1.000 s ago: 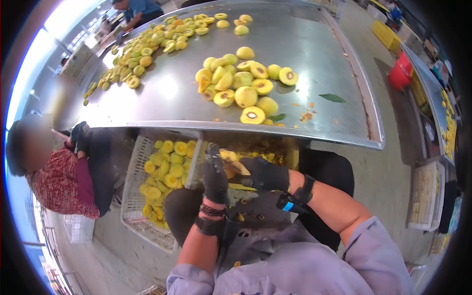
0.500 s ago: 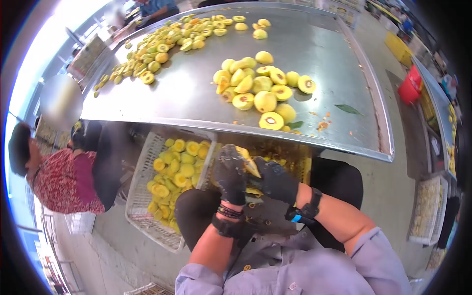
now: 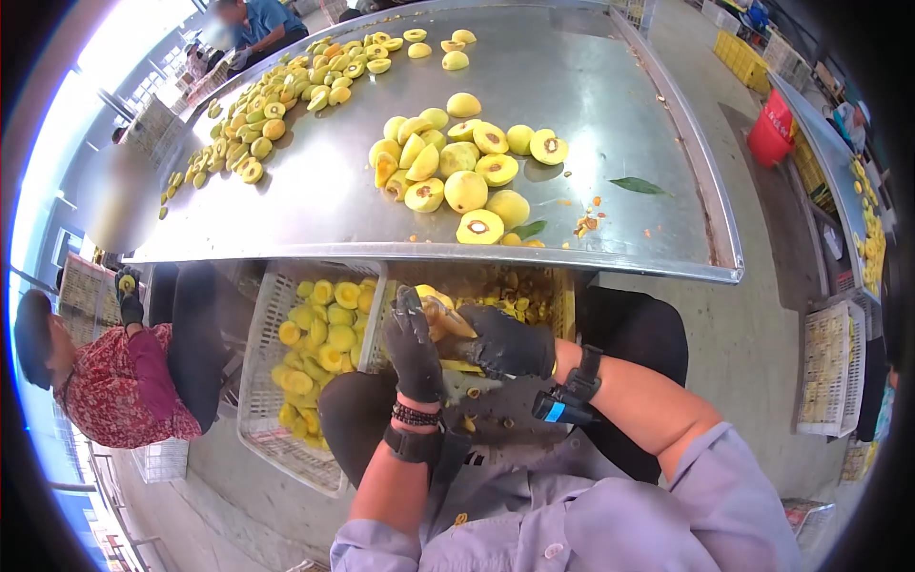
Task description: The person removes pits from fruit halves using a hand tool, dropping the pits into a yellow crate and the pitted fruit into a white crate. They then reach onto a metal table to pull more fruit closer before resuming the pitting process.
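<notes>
- Smooth steel table (image 3: 591,105) bears two flat leaves (image 3: 637,185), rounded heaped fruit (image 3: 466,191).
- Below its edge, I see the gloved left hand (image 3: 414,355) clasping one fruit piece (image 3: 448,316); the right hand (image 3: 513,343) meets it, grip unclear.

Compared with half a second ago, my left hand (image 3: 415,353) has uncurled: its fingers now extend upward beside the peach piece (image 3: 446,319). The piece, then seen nearly edge-on, now turns a broader side toward my camera. My right hand (image 3: 512,343) stands farther from the left palm. The co-worker's hand (image 3: 128,284) has shifted outward and lower. My view has swung, placing the worktop (image 3: 610,124) farther left in frame.
</notes>
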